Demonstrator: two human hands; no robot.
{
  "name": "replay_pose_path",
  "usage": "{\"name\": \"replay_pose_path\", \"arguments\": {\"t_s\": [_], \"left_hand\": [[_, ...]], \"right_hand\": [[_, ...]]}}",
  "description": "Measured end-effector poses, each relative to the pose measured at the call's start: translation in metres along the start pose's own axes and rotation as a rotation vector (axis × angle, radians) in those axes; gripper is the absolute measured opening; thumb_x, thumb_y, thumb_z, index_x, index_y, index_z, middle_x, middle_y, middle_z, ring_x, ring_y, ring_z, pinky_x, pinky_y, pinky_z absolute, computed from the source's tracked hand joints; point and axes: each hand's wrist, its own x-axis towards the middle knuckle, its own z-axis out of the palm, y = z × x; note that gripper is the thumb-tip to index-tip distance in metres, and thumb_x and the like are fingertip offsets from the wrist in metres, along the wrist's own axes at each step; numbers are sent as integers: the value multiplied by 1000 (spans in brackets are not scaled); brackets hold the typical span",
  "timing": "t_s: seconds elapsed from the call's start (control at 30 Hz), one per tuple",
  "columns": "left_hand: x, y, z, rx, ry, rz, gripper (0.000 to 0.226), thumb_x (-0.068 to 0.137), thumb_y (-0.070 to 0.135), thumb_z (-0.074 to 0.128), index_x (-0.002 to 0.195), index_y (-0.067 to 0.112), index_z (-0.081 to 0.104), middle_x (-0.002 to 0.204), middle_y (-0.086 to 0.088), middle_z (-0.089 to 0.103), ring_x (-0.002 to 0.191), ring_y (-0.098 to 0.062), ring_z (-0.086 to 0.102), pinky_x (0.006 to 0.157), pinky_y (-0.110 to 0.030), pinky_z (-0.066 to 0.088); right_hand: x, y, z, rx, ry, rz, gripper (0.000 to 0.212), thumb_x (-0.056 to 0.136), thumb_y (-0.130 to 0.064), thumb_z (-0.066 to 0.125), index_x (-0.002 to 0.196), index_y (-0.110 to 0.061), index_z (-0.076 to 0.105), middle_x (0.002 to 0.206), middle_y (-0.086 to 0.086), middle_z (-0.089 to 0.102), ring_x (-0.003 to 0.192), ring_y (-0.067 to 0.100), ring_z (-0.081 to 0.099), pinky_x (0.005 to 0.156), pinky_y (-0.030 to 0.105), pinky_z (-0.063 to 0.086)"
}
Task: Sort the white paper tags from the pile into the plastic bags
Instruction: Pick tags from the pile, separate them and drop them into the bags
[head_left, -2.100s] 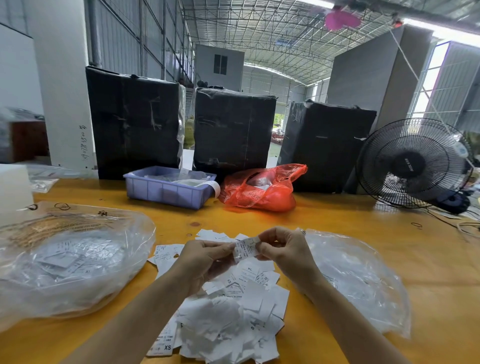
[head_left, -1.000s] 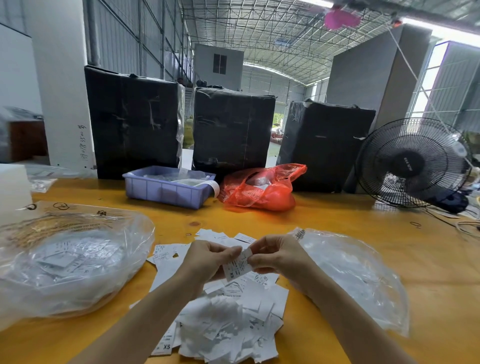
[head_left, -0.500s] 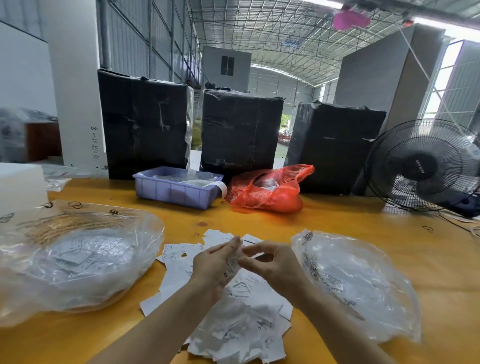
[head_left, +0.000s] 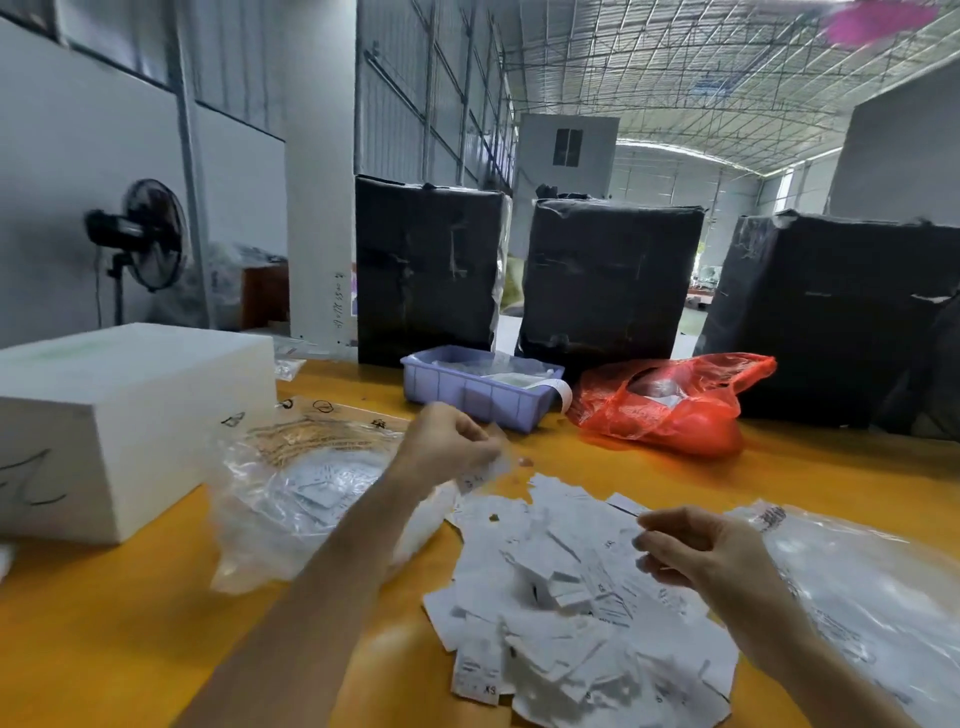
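Warehouse behind, under a trussed roof; orange-yellow table (head_left: 779, 467) filling the lower frame. Left hand (head_left: 447, 441) raised at centre frame, fingers curled and pinching a blurred white tag (head_left: 480, 475) that hangs just beyond the right edge of the left plastic bag (head_left: 296, 488). Right hand (head_left: 701, 545) at lower right, fingers loosely curled; whether anything thin sits between the fingertips cannot be told. Pile of tags (head_left: 571, 587) spread at lower centre, directly between the two hands, with the right plastic bag (head_left: 872, 587) at the far lower right, partly under the right forearm.

Key relation: left bag lying leftward and slightly below the pinched tag, mouth not clearly readable; left hand far nearer to it than the right. Tag's long axis hanging roughly downward, so probably a short carry leftward and a release.

Compared with half a second ago: hands then close together over the pile, sharing one tag; now well apart, left one gone up and left with the tag. View swung left too, bringing in a white box (head_left: 119, 415) at left and a standing fan (head_left: 150, 234) at upper left.
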Motion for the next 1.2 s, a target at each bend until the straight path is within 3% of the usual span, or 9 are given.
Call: {"name": "replay_pose_path", "arguments": {"t_s": [0.17,0.3,0.43,0.53,0.7,0.83,0.9,1.07,1.2], "left_hand": [[21,-58,-78,284,250,-206,5,86,10,67,82,8,71,86,-6,69,71,-16,58,74,-30,52],[20,-83,-76,452,335,-260,12,85,-2,62,95,1,68,93,-13,69,79,-25,64,72,-34,53],[20,-71,-70,624,422,-221,14,89,4,61,101,0,65,94,-13,66,80,-25,59,63,-31,46],[21,-50,-56,601,465,-86,22,90,9,59,111,5,65,107,-14,66,96,-27,60,78,-33,50],[5,-13,13,431,206,259,31,89,24,64,117,12,64,116,-5,66,105,-20,60,87,-31,48],[-20,-11,80,578,-61,444,30,92,30,58,120,19,63,124,2,61,114,-15,54,92,-25,42],[-30,-14,102,634,-155,489,28,93,30,54,119,23,61,122,5,60,114,-13,52,92,-25,43],[-34,-21,115,646,-192,566,27,92,29,51,117,25,62,117,8,61,109,-10,54,87,-21,43],[-31,-23,112,629,-152,610,26,94,33,51,117,28,61,117,11,61,110,-7,53,86,-18,42]], "right_hand": [[1,-5,-3,-71,-17,14,12,84,1,65,88,-9,70,74,6,74,65,20,71,63,29,54],[0,-7,-4,-95,-14,24,11,81,4,67,86,-6,71,72,9,73,63,23,70,66,34,53],[2,-13,-13,-219,-45,34,8,81,0,69,86,-7,71,71,7,73,62,21,70,62,32,53],[10,-23,-40,-494,-98,79,7,85,-6,67,78,-6,70,65,5,71,55,18,68,49,25,49],[21,-16,-118,-1065,4,279,20,83,-5,65,63,-1,69,53,5,68,47,13,66,46,23,53],[21,22,-138,-1336,20,371,7,82,-12,67,82,-6,65,74,3,59,64,12,52,51,20,42],[23,39,-137,-1300,44,349,23,83,-13,63,64,-13,50,65,2,41,57,11,37,45,19,26],[26,41,-142,-1174,236,326,42,80,-21,72,49,-18,43,53,-2,45,52,14,46,49,23,36],[28,37,-143,-1035,251,295,42,79,3,53,45,-11,35,46,10,32,43,16,27,46,27,22]]}}
